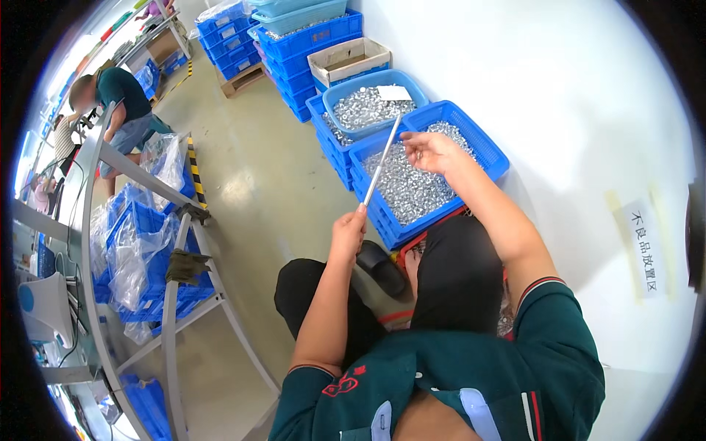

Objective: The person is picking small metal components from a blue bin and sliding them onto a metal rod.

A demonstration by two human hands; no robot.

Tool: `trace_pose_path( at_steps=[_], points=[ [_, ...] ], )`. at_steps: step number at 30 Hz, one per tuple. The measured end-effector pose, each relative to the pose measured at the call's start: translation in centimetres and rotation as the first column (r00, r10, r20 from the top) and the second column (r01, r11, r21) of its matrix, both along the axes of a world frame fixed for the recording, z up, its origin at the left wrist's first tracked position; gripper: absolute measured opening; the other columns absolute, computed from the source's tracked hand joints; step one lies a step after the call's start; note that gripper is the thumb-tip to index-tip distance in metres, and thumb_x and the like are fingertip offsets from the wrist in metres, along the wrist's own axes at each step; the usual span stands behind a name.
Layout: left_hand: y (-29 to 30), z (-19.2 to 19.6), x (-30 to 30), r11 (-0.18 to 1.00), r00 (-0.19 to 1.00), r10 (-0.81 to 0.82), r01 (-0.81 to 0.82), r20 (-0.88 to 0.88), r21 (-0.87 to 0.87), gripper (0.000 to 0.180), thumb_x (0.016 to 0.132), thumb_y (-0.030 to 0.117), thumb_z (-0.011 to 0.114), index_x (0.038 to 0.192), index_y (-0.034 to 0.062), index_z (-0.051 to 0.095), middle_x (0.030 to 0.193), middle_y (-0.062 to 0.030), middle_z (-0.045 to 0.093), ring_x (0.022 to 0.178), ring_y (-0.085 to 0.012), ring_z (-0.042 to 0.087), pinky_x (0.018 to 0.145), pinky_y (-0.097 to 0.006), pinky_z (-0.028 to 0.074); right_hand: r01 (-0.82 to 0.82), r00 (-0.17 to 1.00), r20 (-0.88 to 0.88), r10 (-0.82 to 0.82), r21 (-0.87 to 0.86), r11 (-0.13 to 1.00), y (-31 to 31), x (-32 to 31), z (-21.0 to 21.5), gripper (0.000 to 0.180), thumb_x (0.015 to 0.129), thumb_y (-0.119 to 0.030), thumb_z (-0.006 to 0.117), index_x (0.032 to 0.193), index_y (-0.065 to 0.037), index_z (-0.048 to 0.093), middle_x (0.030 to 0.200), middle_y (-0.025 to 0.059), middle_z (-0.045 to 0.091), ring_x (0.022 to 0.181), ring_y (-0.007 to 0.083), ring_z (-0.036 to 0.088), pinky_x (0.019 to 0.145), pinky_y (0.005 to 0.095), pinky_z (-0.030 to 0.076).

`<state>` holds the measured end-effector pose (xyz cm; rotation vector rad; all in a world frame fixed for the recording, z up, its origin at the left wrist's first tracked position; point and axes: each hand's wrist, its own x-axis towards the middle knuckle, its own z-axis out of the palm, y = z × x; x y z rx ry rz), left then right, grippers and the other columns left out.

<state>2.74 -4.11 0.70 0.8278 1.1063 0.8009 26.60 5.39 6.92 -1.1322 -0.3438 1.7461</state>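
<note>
My left hand (347, 234) is closed round the lower end of a thin silver rod (381, 165), which slants up and away over the left part of a blue crate (382, 231). Small shiny metal parts (412, 184) fill that crate; they look like nuts or short bushings, too small to tell. Above them hovers my right hand (435, 153), its fingers loosely bent and apart, with nothing visible in them. The rod's far tip reaches toward a light-blue basin (353, 132) of similar parts, where a white card (394, 92) lies on top.
Stacked blue crates (287, 66) and an open cardboard-lined box (349, 59) stand farther off along the white wall (573, 95). To the left are a metal-framed bench (169, 323) and crates with plastic bags (136, 242). Another person (125, 88) bends over the bench.
</note>
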Motion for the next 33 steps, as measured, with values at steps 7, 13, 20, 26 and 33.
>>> trace_pose_path(
  at_steps=[7,13,20,26,33],
  points=[
    [-0.5,0.1,-0.2,0.999,0.992,-0.013,0.018,-0.126,0.041,0.041,0.083,0.043,0.053,0.06,0.0106,0.042,0.044,0.0073,0.027,0.034,-0.0033,0.02,0.033,-0.021,0.014,0.128,0.962,-0.261,-0.077,0.183,0.975,0.8,1.7,-0.3,0.035,0.075,0.018,0.041,0.107,0.006,0.044,0.102,0.0195,0.051,0.093,0.0298,0.055,0.08,0.0383,0.05],
    [-0.6,0.4,-1.0,0.998,0.989,0.007,0.003,-0.146,0.068,0.042,0.082,0.041,0.055,0.058,0.0086,0.046,0.046,0.0055,0.034,0.037,-0.0039,0.027,0.035,-0.021,0.019,0.165,0.978,-0.167,-0.122,0.275,0.947,0.3,1.9,0.8,0.021,0.086,0.001,0.044,0.107,0.005,0.043,0.102,0.0195,0.052,0.096,0.0309,0.056,0.084,0.042,0.05],
    [-0.7,-0.7,-1.0,0.981,0.986,-0.026,0.058,-0.167,0.186,0.042,0.082,0.043,0.055,0.059,0.0089,0.046,0.047,0.006,0.035,0.037,-0.0035,0.027,0.035,-0.021,0.018,0.127,0.981,0.082,-0.173,0.397,0.909,-0.3,1.7,1.6,0.026,0.085,-0.005,0.05,0.109,0.003,0.043,0.096,0.0185,0.057,0.088,0.0288,0.06,0.078,0.0397,0.052],
    [-0.8,-1.1,-0.7,0.982,0.978,-0.013,0.052,-0.209,0.181,0.043,0.082,0.043,0.056,0.059,0.008,0.048,0.05,0.0054,0.037,0.042,-0.0033,0.029,0.039,-0.021,0.02,-0.057,0.946,0.307,-0.103,0.472,0.88,-0.9,0.6,2.3,0.03,0.084,-0.006,0.052,0.112,0.002,0.045,0.098,0.0168,0.057,0.089,0.0267,0.06,0.078,0.0379,0.052],
    [-0.5,-1.8,-0.8,0.915,0.871,0.18,0.021,-0.456,0.402,0.048,0.081,0.043,0.057,0.063,-0.0014,0.055,0.051,0.0013,0.039,0.049,-0.0072,0.034,0.043,-0.026,0.027,-0.121,0.957,0.286,-0.04,0.524,0.843,-0.5,0.5,2.1,0.034,0.084,-0.003,0.048,0.117,0.004,0.041,0.106,0.0197,0.055,0.098,0.0289,0.056,0.087,0.0388,0.047]
  ],
)
